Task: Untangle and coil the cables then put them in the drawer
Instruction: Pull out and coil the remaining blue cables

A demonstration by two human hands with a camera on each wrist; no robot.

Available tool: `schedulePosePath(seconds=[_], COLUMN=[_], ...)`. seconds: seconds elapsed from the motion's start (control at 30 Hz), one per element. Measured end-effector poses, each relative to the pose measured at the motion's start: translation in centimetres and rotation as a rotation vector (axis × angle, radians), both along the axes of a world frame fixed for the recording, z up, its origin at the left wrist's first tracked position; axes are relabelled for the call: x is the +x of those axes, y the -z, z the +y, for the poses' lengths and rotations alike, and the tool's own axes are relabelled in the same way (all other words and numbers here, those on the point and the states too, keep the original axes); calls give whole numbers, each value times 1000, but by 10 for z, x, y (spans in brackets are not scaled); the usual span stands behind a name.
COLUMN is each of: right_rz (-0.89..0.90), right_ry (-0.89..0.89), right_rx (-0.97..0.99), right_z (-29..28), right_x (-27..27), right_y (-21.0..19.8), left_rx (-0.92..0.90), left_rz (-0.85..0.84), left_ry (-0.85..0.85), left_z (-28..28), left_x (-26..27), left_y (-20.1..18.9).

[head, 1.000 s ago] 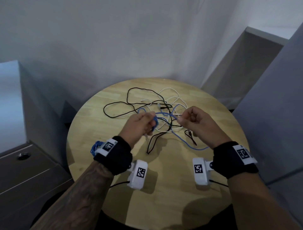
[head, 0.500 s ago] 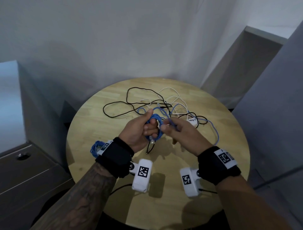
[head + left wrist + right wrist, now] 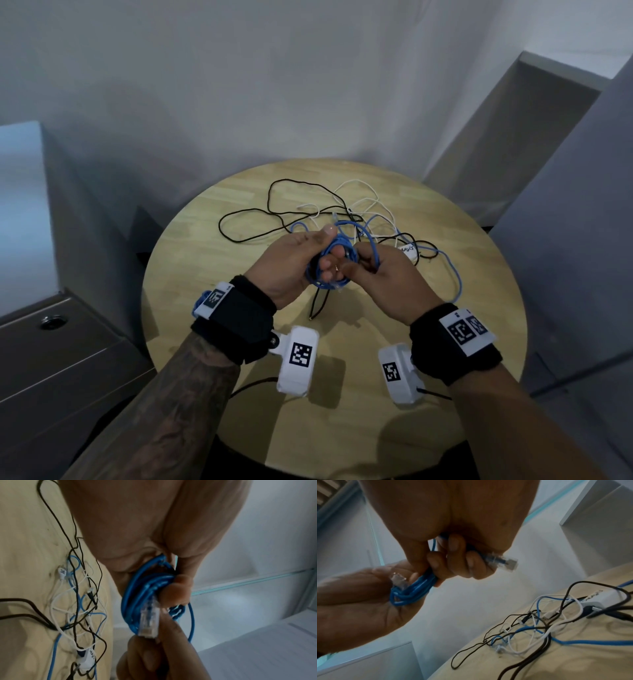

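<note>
Blue cable (image 3: 329,263) is mid-coiling, its loops bunched above the bench (image 3: 342,428) between both hands. The left hand (image 3: 291,263) grips the coil, thumb clamping the loops; the right hand (image 3: 380,277) pinches the last strand by its clear plug (image 3: 502,562). Next, I judge, comes securing that end. Beyond the hands, black (image 3: 246,236) and white (image 3: 359,192) cables lie tangled.

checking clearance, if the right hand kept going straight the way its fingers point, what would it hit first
Probably the left hand and the blue cable coil it holds: the right hand points leftward at them, already touching the coil.
</note>
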State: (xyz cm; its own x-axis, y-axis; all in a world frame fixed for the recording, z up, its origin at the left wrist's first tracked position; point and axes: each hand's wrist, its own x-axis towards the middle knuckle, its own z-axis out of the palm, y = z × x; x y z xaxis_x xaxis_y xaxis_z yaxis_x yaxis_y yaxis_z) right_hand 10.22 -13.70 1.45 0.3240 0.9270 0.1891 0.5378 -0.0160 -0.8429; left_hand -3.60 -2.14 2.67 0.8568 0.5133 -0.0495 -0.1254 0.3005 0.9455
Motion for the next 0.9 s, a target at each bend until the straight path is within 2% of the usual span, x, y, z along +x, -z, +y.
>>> schedulePosePath(seconds=[0.1,0.2,0.3,0.37,0.47,0.57,0.63,0.77,0.9], right_rz=[-19,10,173,263,246,318,373,485,171], right_ry=[56,79,90,191,351,517,498,280,182], right_rx=[50,30,46,132,185,211,206,150,-34], right_z=[0,0,-1,-2,-2,-5,-9,-6,-4], right_x=[-1,-4,1,14,31,47,52,40,33], right_y=[-2,1,0,-7,-9,-7,-8,-5,5], left_rx=[65,-76,-92,-51,46,41,8,-135,-275], left_rz=[19,-14,16,78,193,180,139,41,-68], left_ry=[-46,-112,-158,-141,-53,-9,-59,-177,-240], left_z=[-2,-9,-6,-2,-6,-9,-9,-8,-4], left_x=[1,6,6,2,0,3,6,10,10], left_y=[0,1,4,6,13,16,14,13,14])
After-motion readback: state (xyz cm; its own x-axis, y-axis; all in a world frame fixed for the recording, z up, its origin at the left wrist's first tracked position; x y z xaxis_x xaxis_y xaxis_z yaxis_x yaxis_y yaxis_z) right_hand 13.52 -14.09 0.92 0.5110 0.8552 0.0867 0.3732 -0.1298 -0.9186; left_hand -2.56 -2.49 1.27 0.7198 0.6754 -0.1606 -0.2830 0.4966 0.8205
